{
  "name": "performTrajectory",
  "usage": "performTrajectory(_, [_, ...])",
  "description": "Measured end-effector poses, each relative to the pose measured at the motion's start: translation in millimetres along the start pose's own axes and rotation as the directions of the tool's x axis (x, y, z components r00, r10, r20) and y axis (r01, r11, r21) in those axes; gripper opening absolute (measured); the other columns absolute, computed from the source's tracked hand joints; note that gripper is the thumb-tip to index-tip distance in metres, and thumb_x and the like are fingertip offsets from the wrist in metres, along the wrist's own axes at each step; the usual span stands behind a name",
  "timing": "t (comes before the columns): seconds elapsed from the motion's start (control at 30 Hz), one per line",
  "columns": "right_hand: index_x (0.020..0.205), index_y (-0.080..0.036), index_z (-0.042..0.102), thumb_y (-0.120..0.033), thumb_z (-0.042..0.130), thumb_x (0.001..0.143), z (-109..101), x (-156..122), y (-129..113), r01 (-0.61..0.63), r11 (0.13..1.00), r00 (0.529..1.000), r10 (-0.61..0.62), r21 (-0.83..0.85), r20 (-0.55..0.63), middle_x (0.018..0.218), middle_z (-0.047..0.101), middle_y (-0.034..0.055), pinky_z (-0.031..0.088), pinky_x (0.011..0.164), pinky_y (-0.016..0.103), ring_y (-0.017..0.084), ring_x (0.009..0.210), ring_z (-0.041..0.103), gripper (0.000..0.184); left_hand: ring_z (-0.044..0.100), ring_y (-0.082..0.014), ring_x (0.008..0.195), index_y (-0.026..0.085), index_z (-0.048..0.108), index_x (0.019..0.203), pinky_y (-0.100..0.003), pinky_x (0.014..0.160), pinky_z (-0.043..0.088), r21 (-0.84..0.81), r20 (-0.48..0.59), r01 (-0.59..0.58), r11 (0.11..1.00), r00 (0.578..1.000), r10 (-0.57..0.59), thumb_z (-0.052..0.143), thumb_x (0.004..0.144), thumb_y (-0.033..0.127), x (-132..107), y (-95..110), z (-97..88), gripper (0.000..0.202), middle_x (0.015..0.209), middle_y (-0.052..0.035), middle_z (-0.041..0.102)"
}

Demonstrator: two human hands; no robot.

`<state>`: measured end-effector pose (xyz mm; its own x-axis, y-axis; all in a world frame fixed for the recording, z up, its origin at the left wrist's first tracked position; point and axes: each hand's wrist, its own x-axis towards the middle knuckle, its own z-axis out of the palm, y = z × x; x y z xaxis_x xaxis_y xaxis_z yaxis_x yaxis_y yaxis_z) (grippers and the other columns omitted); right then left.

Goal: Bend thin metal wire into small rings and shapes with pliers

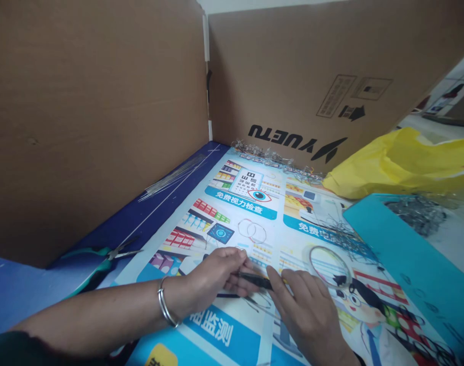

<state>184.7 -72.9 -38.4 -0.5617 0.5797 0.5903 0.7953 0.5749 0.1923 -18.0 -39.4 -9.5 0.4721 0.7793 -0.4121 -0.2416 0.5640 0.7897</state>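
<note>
My left hand (232, 269), with a silver bangle (165, 303) on its wrist, has thumb and fingers pinched together over the printed sheet. What it pinches is too small and too hidden to make out. From the right, my right hand (308, 305) grips dark, tapered pliers (256, 280), whose tip reaches in at the left fingers; their handles are mostly covered. Thin wires (260, 305) lie below the two hands. Beyond the fingers are two thin overlapping rings (252, 231). A larger wire hoop (330, 266), slightly blurred, is beside my right hand.
Green-handled pliers (105, 259) lie spread at left. Straight wires (174, 175) rest along the cardboard wall (102, 127). Wire scraps (270, 155) line the back. At right are a blue box (403, 264) with metal bits, a yellow bag (392, 162) and dark loops (437, 351).
</note>
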Motion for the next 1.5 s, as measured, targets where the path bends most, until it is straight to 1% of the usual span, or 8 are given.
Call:
performTrajectory(0.2, [0.104, -0.015, 0.062, -0.021, 0.051, 0.089, -0.4, 3.1, 0.8, -0.084, 0.992, 0.997, 0.083, 0.09, 0.007, 0.078, 0.057, 0.0072, 0.036, 0.068, 0.035, 0.021, 0.075, 0.049, 0.02, 0.069, -0.0191, 0.073, 0.014, 0.06, 0.082, -0.026, 0.064, 0.048, 0.041, 0.069, 0.041, 0.998, 0.997, -0.044, 0.063, 0.079, 0.036, -0.5, 6.4, 1.1, 0.023, 0.079, -0.0088, 0.068])
performTrajectory(0.37, [0.102, -0.015, 0.062, -0.024, 0.049, 0.09, 0.9, 3.3, 0.3, -0.117, 0.985, 0.993, 0.115, 0.125, 0.027, 0.079, 0.056, 0.0071, 0.035, 0.067, 0.034, 0.021, 0.074, 0.048, 0.02, 0.066, -0.0176, 0.064, 0.013, 0.058, 0.076, -0.032, 0.064, 0.05, -0.004, 0.009, -0.031, 1.0, 0.999, 0.031, 0.057, 0.081, 0.047, 4.2, 4.1, -2.5, 0.035, 0.074, -0.0069, 0.064])
performTrajectory(0.5, [0.103, -0.015, 0.062, -0.025, 0.05, 0.09, 3.8, 1.6, -0.7, -0.118, 0.985, 0.993, 0.116, 0.127, 0.02, 0.08, 0.056, 0.0073, 0.035, 0.069, 0.035, 0.021, 0.075, 0.048, 0.02, 0.062, -0.0148, 0.062, 0.013, 0.055, 0.067, -0.031, 0.063, 0.05, 0.012, -0.022, -0.055, 0.998, 0.998, 0.055, 0.057, 0.082, 0.046, 5.3, 3.0, -3.5, 0.036, 0.077, -0.009, 0.064])
performTrajectory(0.67, [0.106, -0.014, 0.06, -0.022, 0.05, 0.089, 3.8, -0.4, -0.6, -0.087, 0.987, 0.996, 0.085, 0.136, 0.021, 0.082, 0.057, 0.008, 0.036, 0.069, 0.036, 0.021, 0.076, 0.048, 0.021, 0.062, -0.0124, 0.055, 0.012, 0.054, 0.065, -0.025, 0.056, 0.047, 0.028, -0.007, -0.031, 0.999, 0.999, 0.032, 0.054, 0.083, 0.04, 3.9, 5.2, -1.8, 0.033, 0.073, -0.0073, 0.062])
performTrajectory(0.97, [0.103, -0.015, 0.062, -0.019, 0.049, 0.089, -3.0, 6.8, -3.2, -0.072, 0.991, 0.996, 0.077, 0.111, -0.035, 0.076, 0.057, 0.0068, 0.037, 0.068, 0.034, 0.021, 0.076, 0.051, 0.019, 0.066, -0.0164, 0.055, 0.013, 0.052, 0.064, -0.024, 0.053, 0.046, -0.005, 0.054, -0.003, 1.0, 0.999, 0.003, 0.055, 0.082, 0.042, 4.8, 2.1, -3.7, 0.035, 0.061, -0.0036, 0.058])
performTrajectory(1.13, [0.104, -0.015, 0.061, -0.02, 0.051, 0.088, -2.4, 5.2, -2.9, -0.059, 0.993, 0.997, 0.063, 0.099, -0.034, 0.077, 0.058, 0.007, 0.036, 0.068, 0.035, 0.02, 0.075, 0.05, 0.02, 0.067, -0.0173, 0.057, 0.012, 0.052, 0.064, -0.022, 0.05, 0.046, -0.061, 0.094, 0.012, 0.998, 0.996, -0.006, 0.057, 0.081, 0.04, 4.5, 1.1, -4.4, 0.033, 0.067, -0.0028, 0.057])
performTrajectory(1.37, [0.105, -0.014, 0.061, -0.018, 0.053, 0.087, -2.3, 2.9, -2.7, -0.052, 0.992, 0.998, 0.056, 0.113, -0.036, 0.08, 0.059, 0.008, 0.036, 0.068, 0.036, 0.021, 0.075, 0.05, 0.02, 0.068, -0.0195, 0.058, 0.011, 0.052, 0.063, -0.024, 0.051, 0.048, -0.068, 0.094, 0.031, 0.997, 0.995, -0.025, 0.058, 0.08, 0.039, 5.5, -0.3, -5.8, 0.033, 0.069, -0.0035, 0.058])
performTrajectory(1.5, [0.106, -0.013, 0.062, -0.018, 0.052, 0.087, -2.2, 2.0, -2.3, -0.03, 0.994, 0.998, 0.035, 0.105, -0.043, 0.081, 0.06, 0.0088, 0.036, 0.069, 0.037, 0.022, 0.077, 0.051, 0.022, 0.068, -0.0198, 0.057, 0.011, 0.051, 0.06, -0.023, 0.049, 0.047, -0.077, 0.105, 0.044, 0.996, 0.994, -0.036, 0.058, 0.08, 0.038, 6.1, -0.3, -5.5, 0.034, 0.073, -0.0065, 0.061])
